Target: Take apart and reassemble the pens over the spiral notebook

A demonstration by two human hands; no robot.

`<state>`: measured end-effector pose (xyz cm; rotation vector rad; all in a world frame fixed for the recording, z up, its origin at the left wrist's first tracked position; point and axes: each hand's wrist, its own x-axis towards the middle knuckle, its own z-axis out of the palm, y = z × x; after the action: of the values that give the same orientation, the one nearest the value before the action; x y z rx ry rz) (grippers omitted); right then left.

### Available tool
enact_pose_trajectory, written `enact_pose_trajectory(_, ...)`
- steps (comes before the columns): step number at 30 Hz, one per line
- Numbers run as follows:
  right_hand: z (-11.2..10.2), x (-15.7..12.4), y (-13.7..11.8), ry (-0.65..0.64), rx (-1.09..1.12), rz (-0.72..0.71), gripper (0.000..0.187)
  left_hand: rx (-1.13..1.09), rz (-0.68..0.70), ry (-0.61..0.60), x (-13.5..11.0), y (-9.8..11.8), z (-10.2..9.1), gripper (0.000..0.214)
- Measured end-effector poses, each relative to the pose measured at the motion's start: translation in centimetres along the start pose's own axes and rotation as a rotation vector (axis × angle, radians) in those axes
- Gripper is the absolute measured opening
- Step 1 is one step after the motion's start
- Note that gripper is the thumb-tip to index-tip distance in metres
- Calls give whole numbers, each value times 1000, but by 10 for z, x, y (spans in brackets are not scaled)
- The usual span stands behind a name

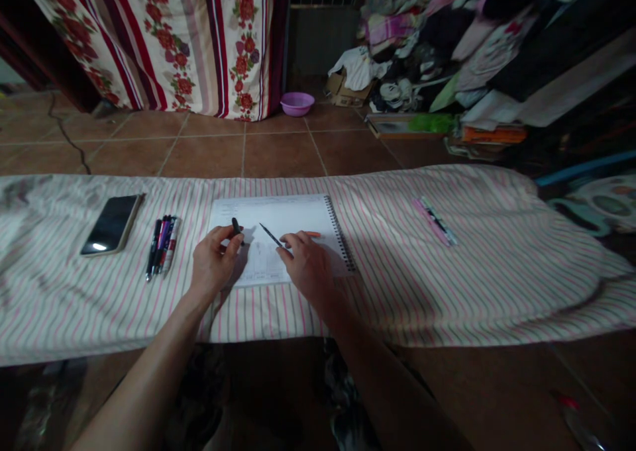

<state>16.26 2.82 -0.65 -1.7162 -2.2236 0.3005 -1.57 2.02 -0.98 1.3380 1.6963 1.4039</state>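
The notebook [293, 211] lies near the cloth's [392, 259] far edge, a wide stretch running right to two light pens [432, 222], a narrower one left to a pen bunch [163, 246]. Its page is white, faintly marked, spiral-bound on the right. Over it, the left hand [214, 259] pinches a short black piece [235, 226]; the right hand [309, 260] pinches a slim dark pen [269, 234].

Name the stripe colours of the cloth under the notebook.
Pink and grey, on a pale cloth; best seen in the head view.
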Motion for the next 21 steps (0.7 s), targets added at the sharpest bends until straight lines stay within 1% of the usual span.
enact_pose_trajectory(8, 2, 0, 2, -1, 37, 0, 11, 6, 31, -12, -1, 6, -3, 14)
enact_pose_trajectory(13, 3, 0, 2, 13, 41, -3, 10, 113, 98, -26, -1, 5, -4, 14)
enact_pose_trajectory(17, 2, 0, 3, 13, 37, -4, 10, 156, 130, -46, -1, 3, -5, 15)
enact_pose_trajectory(21, 3, 0, 3, 16, 35, -13, 10, 273, 174, -48, 0, 1, -5, 18)
